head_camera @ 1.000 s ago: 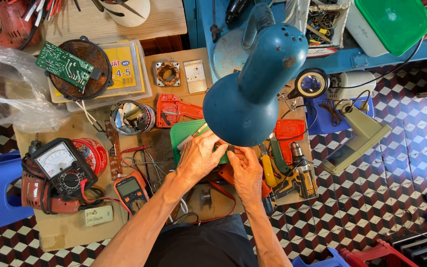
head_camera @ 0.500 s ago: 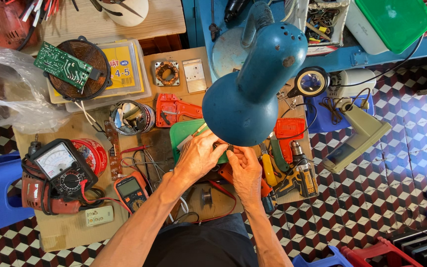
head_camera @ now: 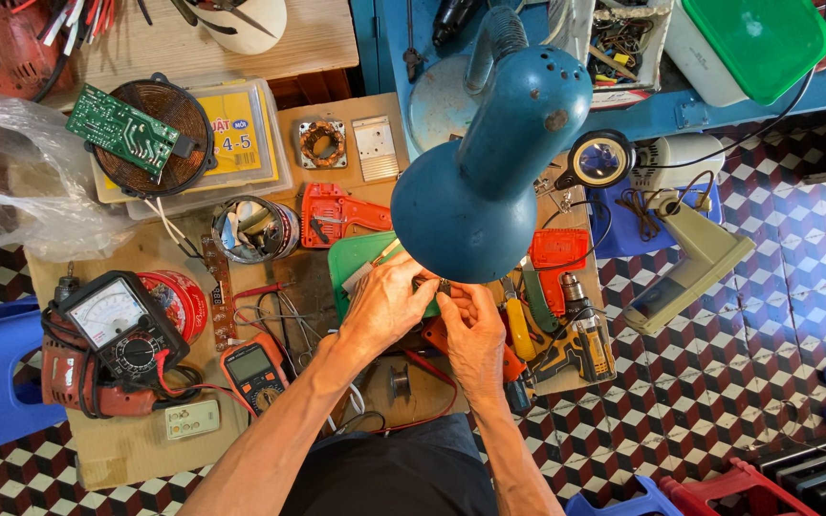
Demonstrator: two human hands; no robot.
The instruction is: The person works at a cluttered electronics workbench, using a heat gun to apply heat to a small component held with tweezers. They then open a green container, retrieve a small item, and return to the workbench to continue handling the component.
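My left hand (head_camera: 386, 304) and my right hand (head_camera: 475, 323) meet over a green mat (head_camera: 351, 263) at the middle of a cluttered wooden workbench (head_camera: 136, 444). Both hands pinch a small dark part between the fingertips, just under the rim of a blue desk lamp (head_camera: 489, 167). The lamp shade hides most of that part, so I cannot tell what it is. A thin stick-like tool lies on the mat by my left fingers.
An orange multimeter (head_camera: 253, 370) and an analog meter (head_camera: 112, 320) lie at the left. A copper coil with a green circuit board (head_camera: 131, 129), a metal can (head_camera: 258, 229), a red tool housing (head_camera: 336, 212), a cordless drill (head_camera: 580, 339) and a magnifier (head_camera: 601, 161) surround the hands.
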